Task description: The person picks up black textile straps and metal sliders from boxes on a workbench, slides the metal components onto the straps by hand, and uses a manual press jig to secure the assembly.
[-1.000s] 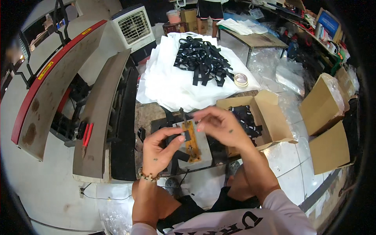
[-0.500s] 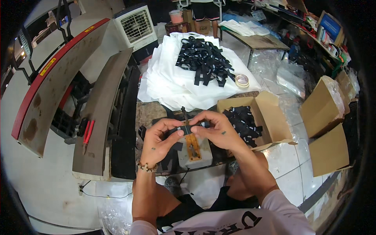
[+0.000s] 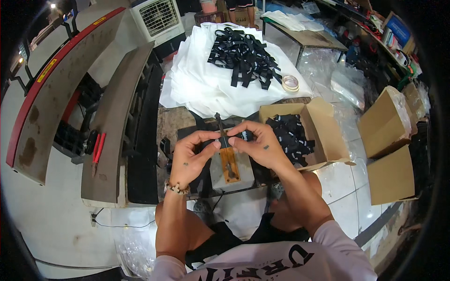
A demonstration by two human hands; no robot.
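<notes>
Between the pinched fingertips of my left hand [image 3: 187, 157] and my right hand [image 3: 263, 146] is a short black fabric band [image 3: 223, 142]. It is held over a small hand tool with a yellowish wooden base [image 3: 229, 157] and an upright dark metal arm [image 3: 219, 120]. The tool sits on a pale grey block [image 3: 217, 179]. Both thumbs and index fingers close on the band from either side; the other fingers are partly hidden. Beside my right hand, an open cardboard box [image 3: 332, 140] holds a heap of black bands [image 3: 291, 140].
Beyond the tool lies a stack of white sheets [image 3: 185, 89], topped by a tangle of black straps [image 3: 241, 58] and tape rolls [image 3: 290, 83]. Red-handled pliers [image 3: 98, 150] rest on a long board [image 3: 115, 107] at left. More cardboard boxes [image 3: 386, 122] stand at right.
The whole view has shifted slightly, with most things now higher in the picture. My hands keep their pinch on the band over the tool, drawn slightly closer together.
</notes>
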